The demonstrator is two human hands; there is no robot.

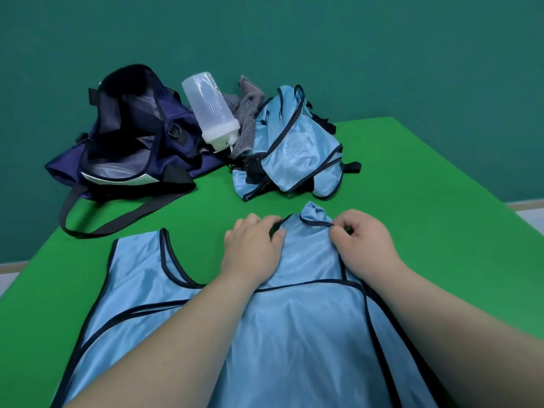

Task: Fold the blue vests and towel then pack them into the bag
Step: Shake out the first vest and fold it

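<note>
A light blue vest (294, 334) with dark trim lies spread flat on the green table in front of me. My left hand (251, 248) and my right hand (363, 242) both pinch its right shoulder strap, whose tip is crumpled upward. Farther back, a heap of more blue vests (294, 148) lies bunched up. A grey striped towel (247, 119) is crumpled behind that heap. The navy bag (129, 136) stands open at the back left, its strap trailing toward me.
A translucent white bottle (210, 110) leans between the bag and the towel. The green table (426, 231) ends at the right and left edges, with a teal wall behind. The bag's black strap (97, 228) loops onto the table.
</note>
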